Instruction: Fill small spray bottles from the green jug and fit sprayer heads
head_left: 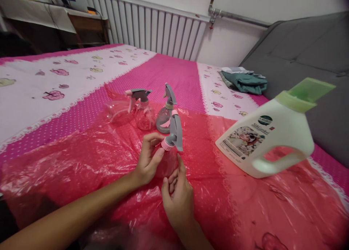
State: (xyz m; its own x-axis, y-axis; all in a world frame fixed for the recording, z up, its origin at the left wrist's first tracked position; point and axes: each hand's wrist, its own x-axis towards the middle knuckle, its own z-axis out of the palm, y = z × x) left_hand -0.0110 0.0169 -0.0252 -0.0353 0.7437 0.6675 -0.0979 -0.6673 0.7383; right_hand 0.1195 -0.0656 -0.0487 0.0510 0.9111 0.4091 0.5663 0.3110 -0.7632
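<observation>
A clear pink spray bottle (167, 163) with a grey and pink trigger head stands a little tilted between my hands. My left hand (149, 158) is closed around its left side, the thumb near the pink collar. On the right and lower side, my right hand (178, 195) has its fingers curled against the bottle, with the index finger pointing up along it. Just behind stand a grey spray bottle (163, 120) and another pink spray bottle (144, 117). A clear bottle-like shape (117, 111) lies to their left, partly hidden.
Red plastic sheeting (95, 159) covers the near part of a bed with a patterned pink sheet (174, 70). To the right stands a large white detergent jug (272, 133) with a green cap. Folded clothes (242, 81) lie by the grey headboard (305, 53). A radiator (152, 24) lines the wall.
</observation>
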